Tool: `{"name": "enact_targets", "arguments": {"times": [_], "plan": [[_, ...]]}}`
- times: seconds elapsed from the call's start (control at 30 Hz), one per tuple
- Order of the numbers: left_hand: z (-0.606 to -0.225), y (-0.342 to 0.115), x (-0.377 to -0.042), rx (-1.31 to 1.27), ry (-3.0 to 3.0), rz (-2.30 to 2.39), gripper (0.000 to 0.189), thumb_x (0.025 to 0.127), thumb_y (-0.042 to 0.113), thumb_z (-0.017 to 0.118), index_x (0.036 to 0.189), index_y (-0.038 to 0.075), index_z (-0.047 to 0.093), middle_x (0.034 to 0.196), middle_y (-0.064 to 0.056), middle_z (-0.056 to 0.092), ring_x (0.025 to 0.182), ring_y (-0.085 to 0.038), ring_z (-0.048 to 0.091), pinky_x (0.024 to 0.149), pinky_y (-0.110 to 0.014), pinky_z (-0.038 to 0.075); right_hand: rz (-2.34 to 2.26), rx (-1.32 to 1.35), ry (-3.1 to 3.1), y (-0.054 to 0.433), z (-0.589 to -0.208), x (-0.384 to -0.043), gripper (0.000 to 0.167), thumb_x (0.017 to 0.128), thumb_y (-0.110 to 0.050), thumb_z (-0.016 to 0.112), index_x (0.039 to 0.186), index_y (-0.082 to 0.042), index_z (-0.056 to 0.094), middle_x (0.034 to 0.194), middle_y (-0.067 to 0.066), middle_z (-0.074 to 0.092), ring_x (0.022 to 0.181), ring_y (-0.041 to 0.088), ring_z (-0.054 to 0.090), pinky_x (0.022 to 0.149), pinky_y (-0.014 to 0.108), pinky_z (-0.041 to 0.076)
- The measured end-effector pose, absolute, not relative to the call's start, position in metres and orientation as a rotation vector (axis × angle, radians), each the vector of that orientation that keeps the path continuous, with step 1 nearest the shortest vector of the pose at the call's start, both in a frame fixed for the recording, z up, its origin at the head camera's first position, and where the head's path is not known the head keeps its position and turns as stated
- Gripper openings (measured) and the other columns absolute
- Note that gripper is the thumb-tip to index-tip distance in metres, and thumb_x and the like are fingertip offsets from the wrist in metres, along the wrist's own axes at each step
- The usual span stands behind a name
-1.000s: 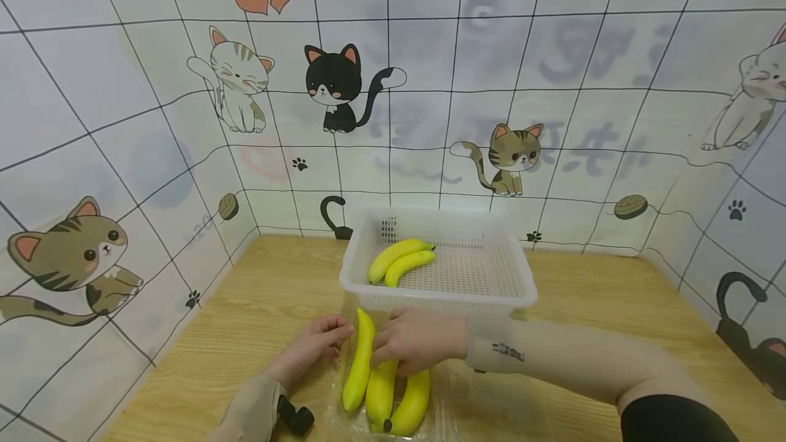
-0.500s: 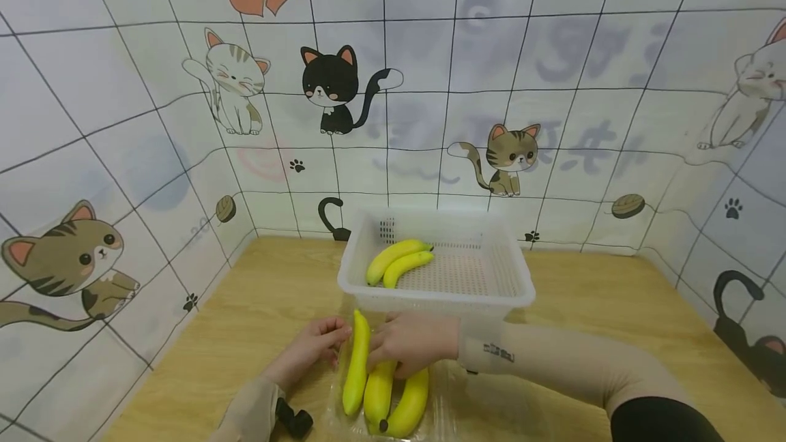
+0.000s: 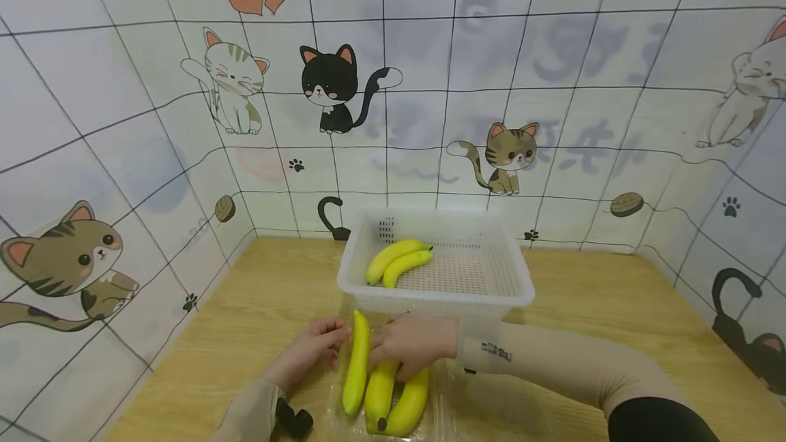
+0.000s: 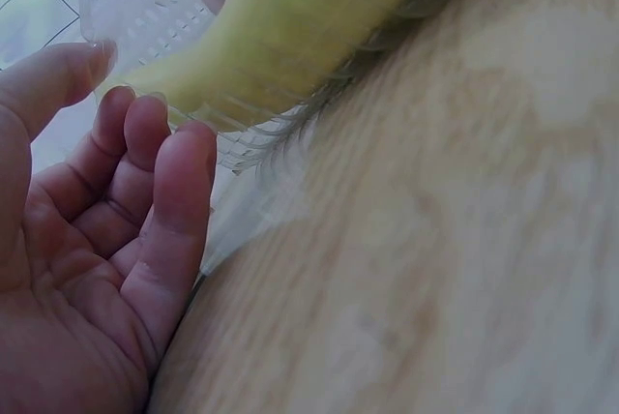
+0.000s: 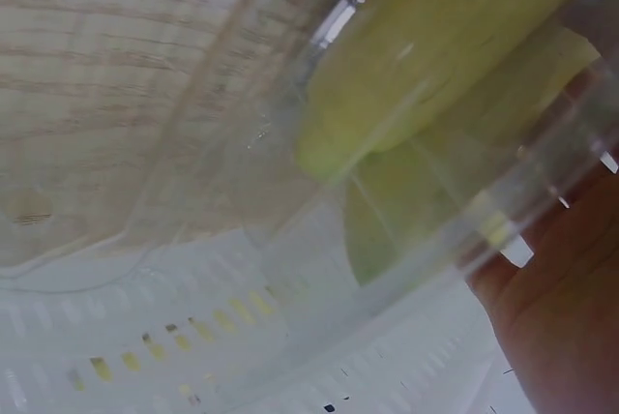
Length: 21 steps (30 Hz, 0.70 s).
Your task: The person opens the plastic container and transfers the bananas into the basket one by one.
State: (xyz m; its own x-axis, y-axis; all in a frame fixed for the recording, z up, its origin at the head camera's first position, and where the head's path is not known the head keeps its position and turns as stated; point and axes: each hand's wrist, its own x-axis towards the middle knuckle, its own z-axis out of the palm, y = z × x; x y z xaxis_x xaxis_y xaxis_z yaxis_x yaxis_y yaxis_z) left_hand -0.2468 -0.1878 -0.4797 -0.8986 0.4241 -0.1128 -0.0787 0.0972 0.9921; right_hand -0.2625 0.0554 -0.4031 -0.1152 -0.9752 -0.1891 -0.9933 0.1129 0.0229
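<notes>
Three yellow bananas lie side by side in a clear plastic clamshell box point(image 3: 445, 421) with ribbed walls on the table. My left hand point(image 3: 316, 345) is at the box's left side; in the left wrist view its thumb and fingertips point(image 4: 193, 158) pinch the clear rim beside the left banana point(image 3: 356, 367). My right hand point(image 3: 414, 346) reaches in from above, fingers and thumb around the upper end of the middle banana point(image 3: 379, 398). The right banana point(image 3: 410, 406) curves beside it, its top hidden under that hand. In the right wrist view the clear wall stands before the bananas point(image 5: 435, 56).
A white perforated plastic basket point(image 3: 436, 299) stands just behind the box, with two bananas point(image 3: 399, 258) at its left side. The wooden table point(image 3: 276, 271) meets walls covered in cat-print tile sheeting point(image 3: 424, 114) at the back and sides.
The view shifts slightly. Both hands and the bananas keep nearly the same places, with my right hand still at the middle banana.
</notes>
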Motion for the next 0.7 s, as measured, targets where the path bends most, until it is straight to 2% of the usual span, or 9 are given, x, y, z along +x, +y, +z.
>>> {"name": "enact_targets", "arguments": {"times": [0.23, 0.5, 0.7], "plan": [[-0.4765, -0.1882, -0.2472, 0.353, 2.022, 1.848, 0.026, 0.098, 0.027, 0.058, 0.100, 0.001, 0.055, 0.083, -0.001, 0.051, 0.072, -0.014, 0.050, 0.060, -0.027, 0.050, 0.177, -1.964, 2.259, 0.0545, -0.4014, -0.2623, 0.041, 0.081, -0.023, 0.077, 0.119, -0.028, 0.063, 0.112, -0.017, 0.059, 0.092, -0.004, 0.047, 0.085, 0.021, 0.041], [-0.4765, -0.1870, -0.2451, 0.349, 2.011, 1.856, 0.026, 0.098, 0.026, 0.059, 0.099, 0.001, 0.055, 0.082, -0.002, 0.051, 0.072, -0.014, 0.051, 0.059, -0.027, 0.050, 0.215, -1.989, 2.258, 0.0548, -0.4001, -0.2589, 0.042, 0.080, -0.024, 0.078, 0.120, -0.028, 0.063, 0.110, -0.016, 0.058, 0.091, -0.004, 0.047, 0.081, 0.018, 0.040], [-0.4779, -0.1881, -0.2455, 0.331, 2.017, 1.851, 0.026, 0.097, 0.028, 0.059, 0.098, 0.003, 0.055, 0.083, -0.002, 0.051, 0.073, -0.014, 0.051, 0.060, -0.028, 0.051, 0.174, -2.030, 2.254, 0.0557, -0.4031, -0.2606, 0.045, 0.080, -0.022, 0.078, 0.121, -0.027, 0.063, 0.116, -0.012, 0.058, 0.097, -0.002, 0.051, 0.080, 0.014, 0.043]]}}
